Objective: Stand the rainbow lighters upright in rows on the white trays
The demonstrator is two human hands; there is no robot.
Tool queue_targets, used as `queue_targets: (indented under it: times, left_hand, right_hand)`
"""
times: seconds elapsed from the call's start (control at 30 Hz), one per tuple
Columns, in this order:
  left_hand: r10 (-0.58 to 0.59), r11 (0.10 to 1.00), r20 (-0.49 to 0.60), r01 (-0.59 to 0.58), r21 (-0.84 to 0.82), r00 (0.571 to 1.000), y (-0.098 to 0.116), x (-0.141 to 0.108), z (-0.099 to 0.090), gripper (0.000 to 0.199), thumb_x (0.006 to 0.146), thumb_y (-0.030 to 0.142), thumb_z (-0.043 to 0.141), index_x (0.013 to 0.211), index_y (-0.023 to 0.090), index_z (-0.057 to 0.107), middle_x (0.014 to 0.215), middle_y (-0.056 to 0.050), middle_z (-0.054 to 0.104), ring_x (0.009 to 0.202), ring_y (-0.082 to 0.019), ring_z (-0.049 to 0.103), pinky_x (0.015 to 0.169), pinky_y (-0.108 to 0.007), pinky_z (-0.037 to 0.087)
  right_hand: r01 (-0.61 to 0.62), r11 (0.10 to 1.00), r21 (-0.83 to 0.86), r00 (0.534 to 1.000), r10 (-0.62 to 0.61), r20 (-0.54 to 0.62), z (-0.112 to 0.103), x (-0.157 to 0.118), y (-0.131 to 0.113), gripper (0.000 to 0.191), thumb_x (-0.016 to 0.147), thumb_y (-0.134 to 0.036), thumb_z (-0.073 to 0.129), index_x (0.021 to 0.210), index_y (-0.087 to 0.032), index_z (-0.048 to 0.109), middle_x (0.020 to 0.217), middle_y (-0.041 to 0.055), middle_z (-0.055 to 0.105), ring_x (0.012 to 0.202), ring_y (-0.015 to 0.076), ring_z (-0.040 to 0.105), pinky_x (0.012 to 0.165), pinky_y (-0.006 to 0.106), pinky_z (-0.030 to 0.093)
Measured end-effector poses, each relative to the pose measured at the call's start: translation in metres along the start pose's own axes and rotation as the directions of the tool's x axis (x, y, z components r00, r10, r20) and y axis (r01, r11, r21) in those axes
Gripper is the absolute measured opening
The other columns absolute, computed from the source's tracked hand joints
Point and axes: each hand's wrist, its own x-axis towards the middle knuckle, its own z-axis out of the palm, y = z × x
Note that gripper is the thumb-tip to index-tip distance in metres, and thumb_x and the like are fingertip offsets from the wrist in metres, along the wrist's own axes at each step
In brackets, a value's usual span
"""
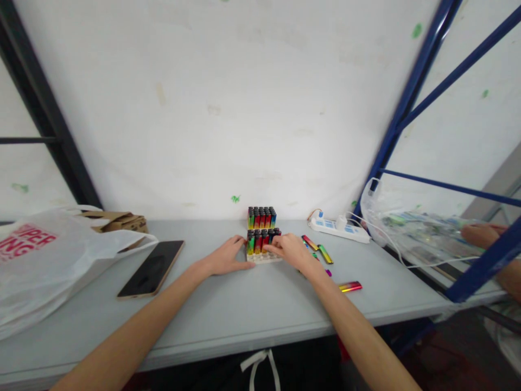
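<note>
A white tray (265, 257) with holes stands on the table in front of me, with colourful lighters (258, 242) upright in it. My left hand (226, 257) is at the tray's left side, its fingers along that edge and its thumb at the front corner. Over the tray's front right part, my right hand (292, 250) pinches at a lighter in the front row. The fingers partly hide that lighter. Behind stands another upright block of lighters (261, 217). To the right of my right hand lie several loose lighters, among them a green one (325, 254) and a red-yellow one (350, 286).
A black phone (151, 270) and a white plastic bag (61, 266) lie at left, with brown cardboard (122, 221) behind. A power strip (340, 229) with cables sits at back right. Beyond the blue frame (401, 117), another person's hand (482, 234) is near clear plastic bags (423, 233).
</note>
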Motion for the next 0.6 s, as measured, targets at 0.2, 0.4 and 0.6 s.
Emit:
queue_targets:
  times: [0.2, 0.4, 0.6]
  left_hand:
    - [-0.015, 1.000, 0.012, 0.015, -0.020, 1.000, 0.004, 0.000, -0.003, 0.067, 0.075, 0.070, 0.070, 0.116, 0.018, 0.062, 0.128, -0.015, 0.061, 0.119, -0.036, 0.061, 0.108, -0.048, 0.048]
    - [-0.029, 0.999, 0.012, 0.029, -0.019, 1.000, 0.005, 0.000, -0.004, 0.066, 0.074, 0.070, 0.070, 0.114, 0.019, 0.063, 0.125, -0.015, 0.063, 0.117, -0.037, 0.061, 0.108, -0.048, 0.048]
    - [-0.013, 1.000, 0.008, 0.014, -0.026, 1.000, 0.003, 0.000, -0.003, 0.068, 0.074, 0.072, 0.070, 0.115, 0.018, 0.063, 0.128, -0.016, 0.061, 0.118, -0.035, 0.061, 0.108, -0.048, 0.047]
  right_hand:
    - [-0.362, 0.929, -0.081, 0.917, 0.339, -0.210, -0.013, -0.005, 0.058, 0.032, 0.104, -0.038, 0.049, 0.106, -0.016, 0.072, 0.097, 0.0133, 0.075, 0.095, 0.0263, 0.068, 0.083, 0.033, 0.044]
    - [-0.561, 0.813, -0.157, 0.822, 0.570, 0.015, 0.013, -0.011, 0.098, 0.031, 0.100, -0.027, 0.050, 0.119, -0.012, 0.070, 0.124, 0.0220, 0.067, 0.117, 0.0326, 0.062, 0.093, 0.040, 0.046]
    - [-0.508, 0.857, -0.085, 0.860, 0.510, -0.002, 0.017, -0.004, 0.104, 0.023, 0.094, -0.018, 0.054, 0.100, -0.009, 0.074, 0.105, 0.0210, 0.073, 0.105, 0.0264, 0.067, 0.091, 0.033, 0.047]
